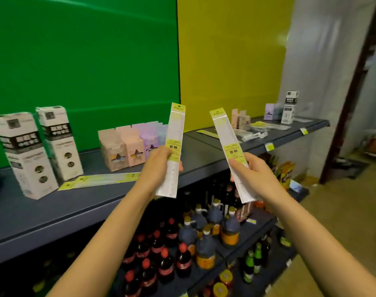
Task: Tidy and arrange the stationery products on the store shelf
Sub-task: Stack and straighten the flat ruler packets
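A long packaged ruler (175,129) is gripped at its lower half by the left hand (160,160), the fingers curled round it, and is held nearly upright in front of the grey shelf (54,213). A second packaged ruler (226,133) is clasped in the same way by the right hand (254,170), its top tilted to the left. The two packs are held apart. More flat ruler packs (101,180) are seen lying on the shelf in front of a row of pastel boxes (129,146), just beside two tall white boxes (26,159). Bottles (189,236) are stocked on the tier below
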The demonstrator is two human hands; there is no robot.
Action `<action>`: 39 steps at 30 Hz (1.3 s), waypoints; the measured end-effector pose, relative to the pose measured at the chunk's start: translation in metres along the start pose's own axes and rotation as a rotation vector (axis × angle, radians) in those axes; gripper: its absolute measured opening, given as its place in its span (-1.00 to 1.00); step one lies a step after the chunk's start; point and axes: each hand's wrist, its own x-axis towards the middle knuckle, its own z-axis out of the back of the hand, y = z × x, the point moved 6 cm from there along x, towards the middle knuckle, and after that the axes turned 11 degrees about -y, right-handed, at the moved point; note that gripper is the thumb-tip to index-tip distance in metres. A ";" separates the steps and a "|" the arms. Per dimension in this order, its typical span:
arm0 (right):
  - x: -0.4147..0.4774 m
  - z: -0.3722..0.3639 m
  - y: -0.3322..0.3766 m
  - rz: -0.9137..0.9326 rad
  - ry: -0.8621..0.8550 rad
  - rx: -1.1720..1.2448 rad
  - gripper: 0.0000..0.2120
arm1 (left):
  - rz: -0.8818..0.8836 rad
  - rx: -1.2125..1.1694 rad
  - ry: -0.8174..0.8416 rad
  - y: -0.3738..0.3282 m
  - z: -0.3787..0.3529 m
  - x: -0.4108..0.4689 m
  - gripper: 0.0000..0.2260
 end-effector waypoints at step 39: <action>0.374 -0.040 -0.174 0.173 0.716 -0.479 -0.76 | 0.234 0.358 -0.098 0.063 -0.245 0.229 -0.82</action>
